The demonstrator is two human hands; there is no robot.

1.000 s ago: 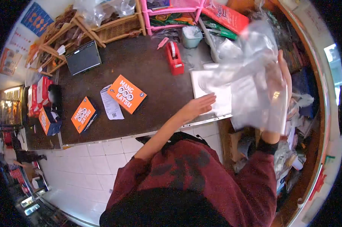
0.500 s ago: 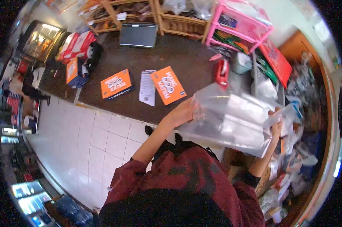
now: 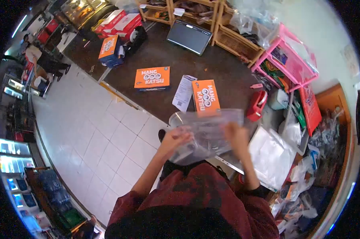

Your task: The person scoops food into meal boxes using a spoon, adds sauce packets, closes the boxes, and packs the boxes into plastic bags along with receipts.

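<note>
Bag of clear plastic above the counter's front edge, near an orange box: my left hand closed on one side, my right hand's grip too blurred to tell

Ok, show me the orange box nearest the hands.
The box partly behind the clear bag, between paper slip and tape dispenser; both others lie farther left.

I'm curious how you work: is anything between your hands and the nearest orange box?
Yes: the clear plastic bag. It spreads between the left hand and the blurred right hand, and overlaps the near end of that orange box in view. Nothing else visible stands between.
</note>
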